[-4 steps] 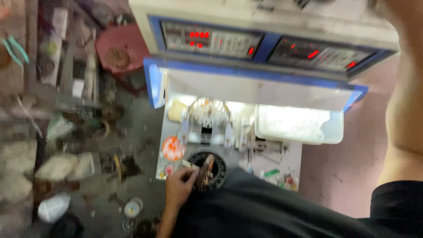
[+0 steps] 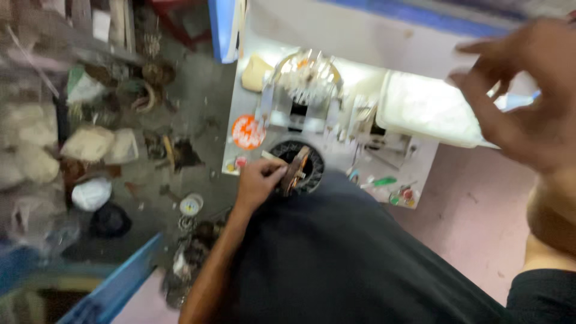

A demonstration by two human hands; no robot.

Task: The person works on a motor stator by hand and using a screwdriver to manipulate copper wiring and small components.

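Since the last frame the right hand [image 2: 528, 102] has swung up into view at the upper right, fingers spread loosely open with nothing in them, hovering in front of the white tray [image 2: 420, 108]. Down at the machine's white work plate [image 2: 420, 162] the left hand [image 2: 258, 180] is pinched shut on a flat copper-brown coil piece [image 2: 295, 171], which stands on edge in the round black stator ring [image 2: 312, 165], long axis tilted from lower left up to upper right. Kinda blurry, so I can't tell if the piece actually touches the ring's inner teeth.
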